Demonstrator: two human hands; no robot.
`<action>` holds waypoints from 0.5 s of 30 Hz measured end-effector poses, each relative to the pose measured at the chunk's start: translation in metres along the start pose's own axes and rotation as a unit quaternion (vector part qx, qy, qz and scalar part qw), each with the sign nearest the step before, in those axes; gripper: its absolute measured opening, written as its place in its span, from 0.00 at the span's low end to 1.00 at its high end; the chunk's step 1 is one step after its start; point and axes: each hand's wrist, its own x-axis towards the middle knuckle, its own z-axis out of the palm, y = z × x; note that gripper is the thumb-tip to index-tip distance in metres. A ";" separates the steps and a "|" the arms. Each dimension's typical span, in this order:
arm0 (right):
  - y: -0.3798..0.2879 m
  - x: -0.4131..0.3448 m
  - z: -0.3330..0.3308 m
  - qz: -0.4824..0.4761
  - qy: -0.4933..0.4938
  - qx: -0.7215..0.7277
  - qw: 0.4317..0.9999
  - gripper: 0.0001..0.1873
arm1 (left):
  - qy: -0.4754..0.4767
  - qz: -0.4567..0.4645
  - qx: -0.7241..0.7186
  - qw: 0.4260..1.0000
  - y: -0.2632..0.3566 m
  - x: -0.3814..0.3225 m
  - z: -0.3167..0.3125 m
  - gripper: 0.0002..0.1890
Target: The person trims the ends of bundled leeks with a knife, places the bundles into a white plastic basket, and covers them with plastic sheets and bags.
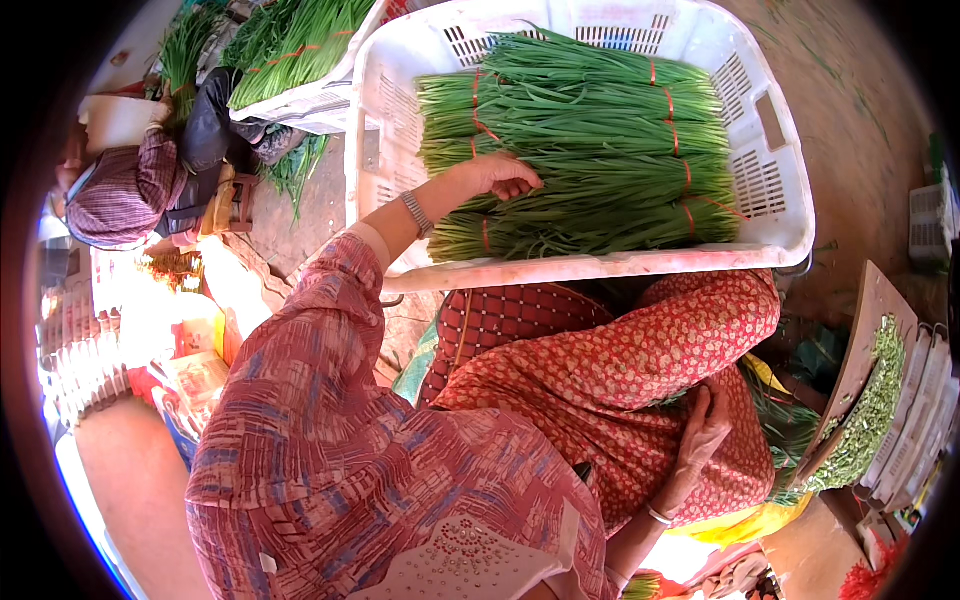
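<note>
Bunches of garlic chives [592, 142], bound with orange-red ties, lie side by side in a white plastic crate [787, 210]. Over the leaves near the crate's middle is my left hand [511, 177], its fingers curled; whether they pinch a leaf is hidden. A metal-banded watch circles that wrist. My right hand [705, 429] rests on the red floral trousers [592, 375] at my thigh, fingers slightly apart, with nothing visible in it. A few green leaves show beside it.
Another person [127, 187] sits at the far left, one hand at a chive bunch. Beside them stands a second crate of chives [300, 60]. A tilted board [862, 375] with green clippings is at my right, near stacked white crates [900, 427].
</note>
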 end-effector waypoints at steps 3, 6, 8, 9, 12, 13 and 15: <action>0.009 -0.001 0.003 -0.011 0.005 0.008 1.000 0.10 | -0.043 -0.029 -0.019 0.998 0.007 0.000 -0.004 0.10; 0.013 0.001 0.006 -0.030 0.003 -0.004 1.000 0.10 | -0.077 -0.040 -0.019 0.996 0.006 -0.002 -0.006 0.09; 0.008 -0.001 0.006 -0.034 0.000 -0.016 0.999 0.10 | -0.075 -0.044 -0.037 0.996 0.001 -0.007 -0.007 0.09; 0.004 -0.001 0.005 -0.038 -0.001 -0.028 0.999 0.10 | -0.076 -0.043 -0.036 0.996 -0.001 -0.006 -0.007 0.09; 0.010 -0.004 0.008 -0.040 0.010 -0.020 0.999 0.10 | -0.094 -0.050 -0.034 0.994 -0.003 -0.006 -0.005 0.09; 0.008 -0.008 0.004 -0.033 0.025 -0.010 0.999 0.09 | -0.068 -0.025 -0.025 0.997 0.002 -0.004 0.004 0.08; 0.007 -0.008 0.003 -0.034 0.029 -0.014 0.999 0.09 | -0.011 0.009 -0.036 0.999 -0.005 -0.007 0.009 0.07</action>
